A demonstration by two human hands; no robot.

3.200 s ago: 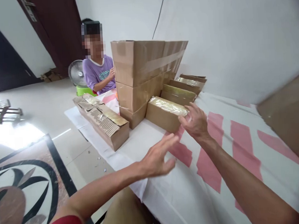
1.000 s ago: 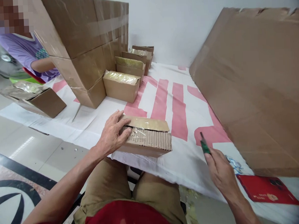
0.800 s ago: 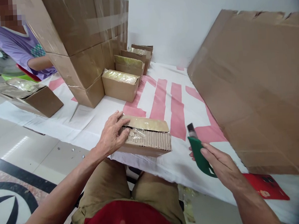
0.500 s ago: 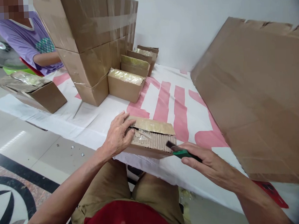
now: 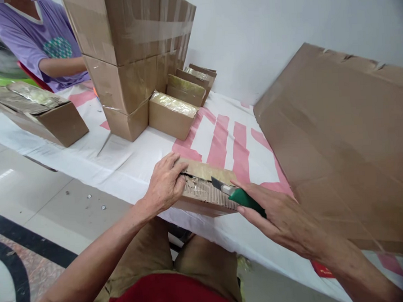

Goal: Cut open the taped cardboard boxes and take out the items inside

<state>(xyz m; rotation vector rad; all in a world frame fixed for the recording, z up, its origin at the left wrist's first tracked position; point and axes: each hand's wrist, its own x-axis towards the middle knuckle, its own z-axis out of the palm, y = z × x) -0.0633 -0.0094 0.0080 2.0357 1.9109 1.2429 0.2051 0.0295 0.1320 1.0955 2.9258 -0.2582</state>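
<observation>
A small cardboard box [image 5: 207, 198] lies in front of me at the table's near edge, its torn top showing corrugated ridges and bits of clear tape. My left hand [image 5: 166, 182] grips its left end, fingers over the top flap and thumb on the near side. In my right hand [image 5: 270, 212] is a green utility knife [image 5: 242, 198], its dark blade over the right part of the box top, pointing left. Whether the blade touches the cardboard I cannot tell.
A tall taped stack of cartons [image 5: 120, 83] stands beyond my left hand, with several small open boxes [image 5: 173, 114] beside it. Another opened box [image 5: 60, 124] is at the left. A large cardboard sheet [image 5: 339, 148] leans at the right. A person in a purple shirt [image 5: 58, 30] sits behind the stack.
My right hand has moved the knife left and slightly up, bringing its blade over the box top. My left hand keeps its hold on the box. The view has shifted a little.
</observation>
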